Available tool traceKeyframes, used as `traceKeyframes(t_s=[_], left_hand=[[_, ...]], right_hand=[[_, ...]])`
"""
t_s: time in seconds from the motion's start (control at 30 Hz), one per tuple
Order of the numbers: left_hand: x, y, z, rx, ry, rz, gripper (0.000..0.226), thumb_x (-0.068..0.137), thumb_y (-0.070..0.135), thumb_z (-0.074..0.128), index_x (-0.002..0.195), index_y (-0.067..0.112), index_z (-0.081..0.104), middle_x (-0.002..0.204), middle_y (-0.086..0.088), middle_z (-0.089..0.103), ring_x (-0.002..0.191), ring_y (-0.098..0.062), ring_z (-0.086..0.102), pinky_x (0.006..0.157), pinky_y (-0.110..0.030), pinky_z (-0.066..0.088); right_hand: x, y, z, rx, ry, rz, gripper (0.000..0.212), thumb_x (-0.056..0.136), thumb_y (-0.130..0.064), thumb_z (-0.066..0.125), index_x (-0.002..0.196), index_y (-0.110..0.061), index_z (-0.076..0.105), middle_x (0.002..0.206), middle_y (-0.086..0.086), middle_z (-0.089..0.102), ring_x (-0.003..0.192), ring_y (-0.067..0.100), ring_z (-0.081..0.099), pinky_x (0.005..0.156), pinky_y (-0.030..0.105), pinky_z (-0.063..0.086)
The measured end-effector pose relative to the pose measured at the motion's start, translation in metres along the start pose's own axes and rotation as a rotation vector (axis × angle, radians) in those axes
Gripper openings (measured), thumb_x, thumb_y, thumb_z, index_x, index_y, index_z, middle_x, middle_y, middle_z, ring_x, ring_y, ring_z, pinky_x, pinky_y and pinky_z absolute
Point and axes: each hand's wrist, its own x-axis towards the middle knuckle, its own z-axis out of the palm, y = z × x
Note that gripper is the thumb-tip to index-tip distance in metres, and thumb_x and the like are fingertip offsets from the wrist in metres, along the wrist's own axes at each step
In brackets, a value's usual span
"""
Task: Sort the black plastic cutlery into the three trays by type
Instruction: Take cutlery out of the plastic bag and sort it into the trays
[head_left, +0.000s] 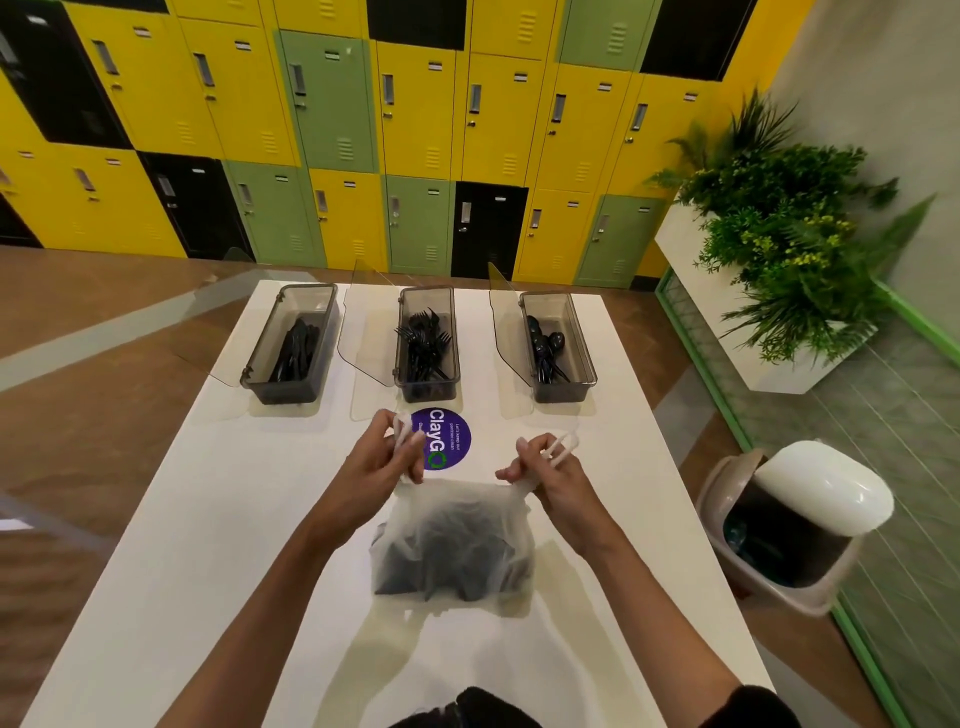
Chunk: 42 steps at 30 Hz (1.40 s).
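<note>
Table (208, 519); bag (452, 545) between left hand (379, 457), right hand (556, 478)

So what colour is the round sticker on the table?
Purple sticker, with white and green letters, seen clearly in the head view.

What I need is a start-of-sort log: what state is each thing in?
Left tray: lid open, holds knives.
Middle tray: lid open, holds forks.
Right tray: lid open, holds spoons.
Plastic bag: held by both handles, dark cutlery inside.
Left hand: grips the left handle.
Right hand: grips the right handle.
Lockers: doors shut.
Bin: white top on.
</note>
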Motion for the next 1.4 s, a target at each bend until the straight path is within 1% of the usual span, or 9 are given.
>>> traceKeyframes(t_s=[0.1,0.17,0.33,0.6,0.77,0.97,1.13,1.3,1.4], left_hand=[[0.001,0.004,0.000,0.099,-0.026,0.003,0.022,0.091,0.035,0.043,0.096,0.014,0.045,0.086,0.003,0.055,0.075,-0.012,0.056,0.058,-0.010,0.047],[0.002,-0.001,0.000,0.258,-0.077,0.012,0.015,0.093,0.029,0.052,0.098,0.015,0.052,0.096,0.010,0.058,0.087,-0.010,0.059,0.061,-0.011,0.049],[-0.001,-0.017,-0.001,0.680,-0.291,0.040,0.005,0.086,0.026,0.068,0.087,0.024,0.063,0.090,0.008,0.061,0.079,-0.014,0.055,0.070,-0.032,0.053],[-0.005,-0.007,0.004,1.144,-0.327,-0.033,0.026,0.086,0.038,0.064,0.111,0.030,0.063,0.100,0.011,0.044,0.091,-0.009,0.051,0.059,-0.011,0.035],[-0.008,-0.005,0.006,1.463,-0.347,-0.190,0.085,0.059,0.053,0.082,0.131,0.023,0.047,0.135,-0.007,0.027,0.122,-0.024,0.030,0.088,-0.029,0.042],[-0.010,0.010,0.001,1.559,-0.297,-0.403,0.101,0.060,0.049,0.084,0.141,0.019,0.033,0.155,-0.017,-0.016,0.141,-0.042,0.001,0.114,-0.052,0.014],[-0.010,0.018,0.000,1.397,-0.292,-0.235,0.082,0.067,0.042,0.082,0.133,0.017,0.039,0.156,-0.010,-0.009,0.142,-0.036,0.001,0.115,-0.046,0.013],[-0.001,0.007,0.024,1.154,-0.204,0.164,0.033,0.086,0.009,0.062,0.117,0.019,0.055,0.136,-0.002,0.032,0.127,-0.022,0.029,0.104,-0.029,0.030],[0.007,-0.018,0.044,1.075,-0.381,-0.009,0.023,0.088,0.003,0.050,0.107,0.007,0.063,0.114,-0.010,0.056,0.105,-0.026,0.054,0.082,-0.027,0.043]], right_hand=[[-0.002,-0.007,0.003,-0.127,-0.021,-0.010,0.026,0.091,-0.032,0.059,0.088,-0.012,0.042,0.060,0.000,0.044,0.056,0.016,0.046,0.054,0.023,0.046],[-0.004,-0.009,0.008,-0.317,-0.085,-0.026,0.024,0.090,-0.030,0.063,0.092,-0.012,0.048,0.063,-0.006,0.048,0.056,0.009,0.043,0.050,0.018,0.037],[-0.003,-0.010,0.018,-0.720,-0.349,-0.065,0.016,0.081,-0.027,0.075,0.088,-0.014,0.068,0.081,-0.008,0.065,0.074,0.005,0.057,0.070,0.020,0.046],[-0.004,-0.015,0.031,-1.267,-0.403,0.051,0.024,0.090,-0.025,0.061,0.110,-0.018,0.072,0.111,0.005,0.070,0.096,0.023,0.064,0.080,0.032,0.051],[-0.011,-0.012,0.040,-1.644,-0.403,0.119,0.083,0.079,-0.026,0.074,0.148,-0.022,0.027,0.137,0.008,0.046,0.120,0.028,0.051,0.090,0.036,0.045],[-0.014,-0.018,0.029,-1.675,-0.328,0.314,0.117,0.072,-0.023,0.082,0.152,-0.010,-0.004,0.157,0.014,0.001,0.143,0.033,0.015,0.109,0.041,0.034],[-0.016,-0.031,0.025,-1.624,-0.312,0.230,0.100,0.071,-0.018,0.081,0.148,-0.010,0.018,0.146,0.012,0.024,0.135,0.030,0.027,0.102,0.038,0.040],[-0.014,-0.025,0.039,-1.451,-0.233,0.063,0.037,0.079,-0.014,0.074,0.114,-0.015,0.060,0.120,0.008,0.053,0.108,0.023,0.049,0.083,0.028,0.043],[-0.014,-0.015,0.038,-1.605,-0.147,0.021,0.032,0.083,-0.015,0.067,0.115,-0.018,0.063,0.126,0.008,0.044,0.118,0.028,0.036,0.096,0.033,0.032]])
